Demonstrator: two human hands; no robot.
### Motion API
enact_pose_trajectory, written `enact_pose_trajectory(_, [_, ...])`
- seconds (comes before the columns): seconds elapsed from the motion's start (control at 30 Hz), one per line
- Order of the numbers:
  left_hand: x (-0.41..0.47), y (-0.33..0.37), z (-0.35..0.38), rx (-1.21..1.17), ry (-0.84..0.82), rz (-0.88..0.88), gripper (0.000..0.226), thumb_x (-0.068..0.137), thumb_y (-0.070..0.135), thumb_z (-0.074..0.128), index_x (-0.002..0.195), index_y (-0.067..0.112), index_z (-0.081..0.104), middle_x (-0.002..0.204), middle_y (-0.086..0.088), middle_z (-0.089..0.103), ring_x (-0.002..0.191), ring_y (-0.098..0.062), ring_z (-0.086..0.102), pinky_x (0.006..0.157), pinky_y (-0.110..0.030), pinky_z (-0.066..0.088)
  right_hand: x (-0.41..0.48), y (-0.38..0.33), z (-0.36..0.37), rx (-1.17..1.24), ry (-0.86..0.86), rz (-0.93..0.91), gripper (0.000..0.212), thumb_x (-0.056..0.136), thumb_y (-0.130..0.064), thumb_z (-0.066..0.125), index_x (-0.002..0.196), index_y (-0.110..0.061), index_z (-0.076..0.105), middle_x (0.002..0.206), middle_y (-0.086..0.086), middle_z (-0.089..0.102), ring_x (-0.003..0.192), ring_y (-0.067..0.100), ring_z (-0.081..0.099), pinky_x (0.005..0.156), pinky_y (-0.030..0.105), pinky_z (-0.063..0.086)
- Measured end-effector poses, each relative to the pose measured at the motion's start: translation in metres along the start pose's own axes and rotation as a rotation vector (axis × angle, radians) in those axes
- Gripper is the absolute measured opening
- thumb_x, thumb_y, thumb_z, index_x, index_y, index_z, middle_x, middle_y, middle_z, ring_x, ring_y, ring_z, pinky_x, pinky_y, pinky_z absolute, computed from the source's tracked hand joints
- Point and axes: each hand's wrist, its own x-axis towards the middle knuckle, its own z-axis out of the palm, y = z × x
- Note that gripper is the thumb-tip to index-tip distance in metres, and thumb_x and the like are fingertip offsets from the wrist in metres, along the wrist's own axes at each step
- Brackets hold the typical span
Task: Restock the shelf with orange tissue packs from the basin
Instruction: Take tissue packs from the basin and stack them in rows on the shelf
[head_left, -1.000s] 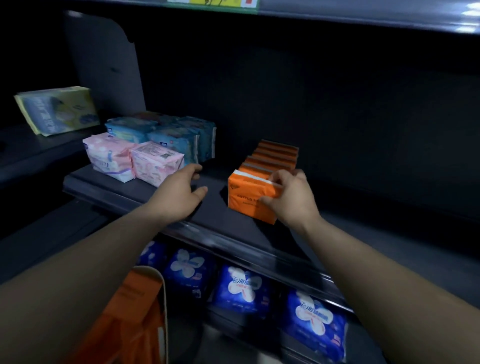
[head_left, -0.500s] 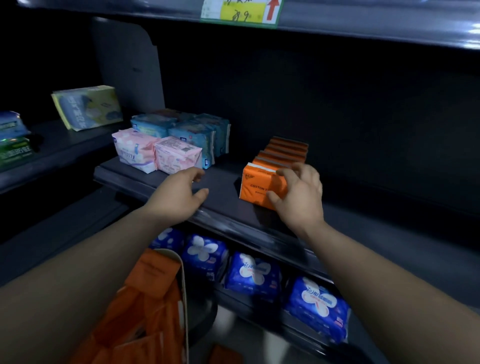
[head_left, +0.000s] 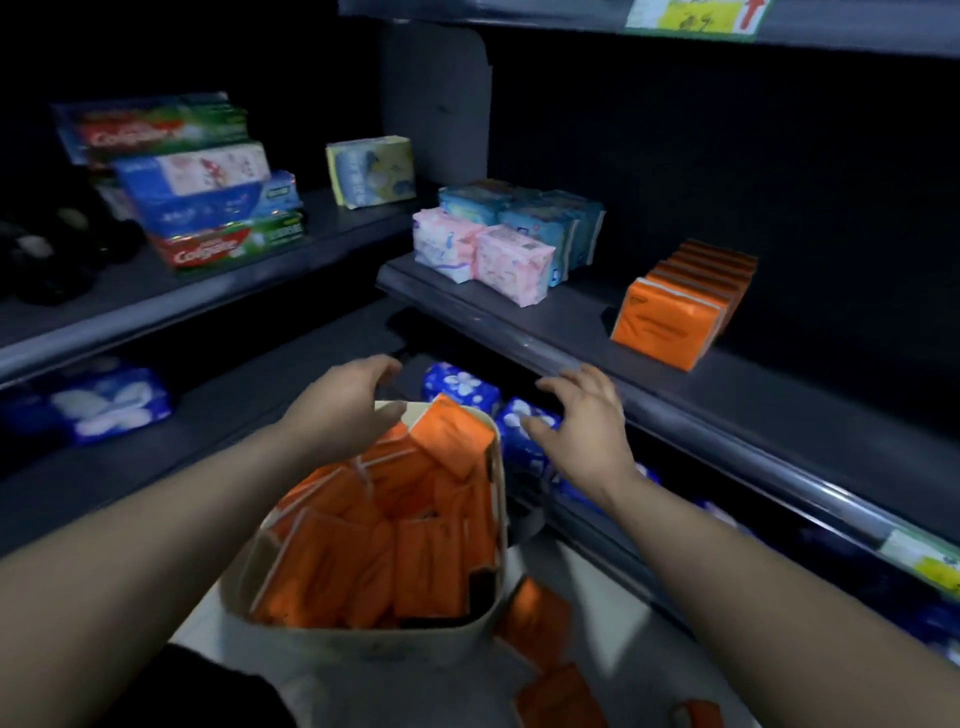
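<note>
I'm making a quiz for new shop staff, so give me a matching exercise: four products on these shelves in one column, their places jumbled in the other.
1 toothpaste boxes
2 pink packs
3 row of orange tissue packs
4 blue flowered packs

A under the middle shelf, beyond the basin
B far-left shelf
C right part of the middle shelf
D left end of the middle shelf

Pairs: 1-B, 2-D, 3-C, 4-A.

Dim aisle; dark metal shelving (head_left: 779, 415) (yellow price tag (head_left: 696, 13) on upper edge); pale floor (head_left: 597, 587) below.
</note>
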Motion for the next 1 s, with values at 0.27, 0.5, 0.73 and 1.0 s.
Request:
enact_pose_trajectory(0.27, [-0.068, -0.071, 0.028, 0.186, -0.381, -0.302, 0.057, 0.077, 0.043, 0.067, 0.124, 0.016, 0.052, 0.120, -0.006, 0.061, 0.110, -0.023, 0.058, 0.090, -0.030, 0.044, -0.030, -0.032, 0.061, 0.062, -0.111, -0.004, 0.042, 0.077, -0.033, 0.071, 0.115, -0.018, 0.065, 0.122, 0.004, 0.060, 0.132, 0.029, 0.034, 0.112, 0.033, 0.022])
enact_pose_trajectory(0.5, [-0.077, -0.084, 0.054, 0.150, -0.495, -0.286, 0.062, 0.075, 0.027, 0.075, 0.122, 0.011, 0.038, 0.116, -0.009, 0.057, 0.101, -0.022, 0.056, 0.076, -0.027, 0.040, -0.050, -0.029, 0.088, 0.061, -0.196, 0.017, 0.039, 0.078, -0.029, 0.070, 0.116, -0.019, 0.065, 0.119, 0.002, 0.061, 0.127, 0.027, 0.039, 0.107, 0.034, 0.031])
enact_pose_trajectory(0.73, [-0.063, -0.093, 0.041, 0.178, -0.364, -0.208, 0.033, 0.073, 0.036, 0.072, 0.093, 0.025, 0.048, 0.090, 0.004, 0.053, 0.096, -0.021, 0.057, 0.098, -0.040, 0.040, -0.062, -0.029, 0.102, 0.055, -0.303, 0.125, 0.046, 0.080, -0.033, 0.069, 0.124, -0.022, 0.059, 0.123, 0.002, 0.062, 0.114, 0.022, 0.055, 0.090, 0.032, 0.046])
enact_pose_trajectory(1.0, [-0.054, -0.095, 0.001, -0.021, -0.136, -0.262, 0.034, 0.077, 0.028, 0.072, 0.103, 0.021, 0.051, 0.098, 0.001, 0.055, 0.086, -0.020, 0.052, 0.070, -0.031, 0.038, -0.069, -0.031, 0.126, -0.227, -0.508, 0.112, 0.074, 0.072, -0.049, 0.071, 0.133, -0.022, 0.041, 0.135, 0.006, 0.041, 0.122, 0.028, 0.034, 0.102, 0.038, 0.031])
